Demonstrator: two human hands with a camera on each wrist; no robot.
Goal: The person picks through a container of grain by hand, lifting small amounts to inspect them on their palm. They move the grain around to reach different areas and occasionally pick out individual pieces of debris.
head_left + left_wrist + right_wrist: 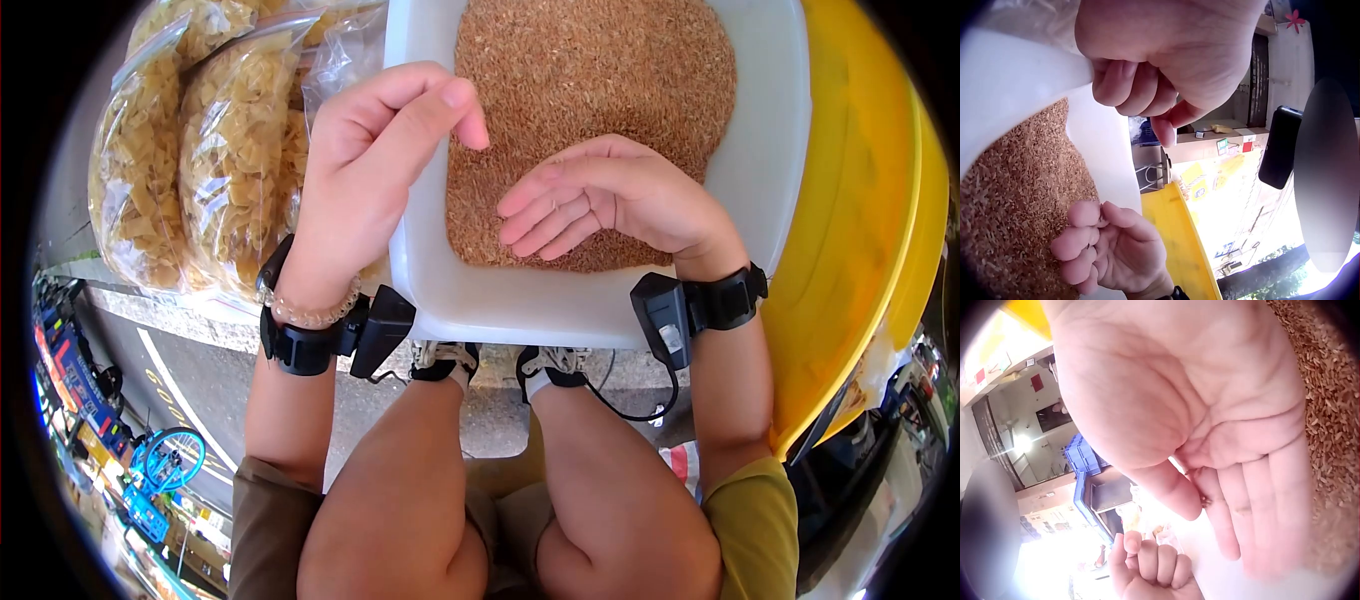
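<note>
- Grain (600, 70) runs out of the head view at the top, as does the white tub (500, 310) it lies in; the right hand (625, 195) hides part of it.
- Bags (235, 150) of pale yellow flakes, beside the tub, overlap: two are plain, others behind are too cut off to count.
- Two hands, two wrist devices (385, 330), two shoes (440, 358), one beaded bracelet (312, 312), one tub.
- Left hand (375, 165), above the tub's near-left side: fingers curled in, nothing visible in them.
- Right hand, over the grain: fingers loosely extended, gripping nothing, a few brown bits stuck among them.
- The grain looks reddish-brown, slender and loose, spread unevenly, with white tub floor showing around it.
</note>
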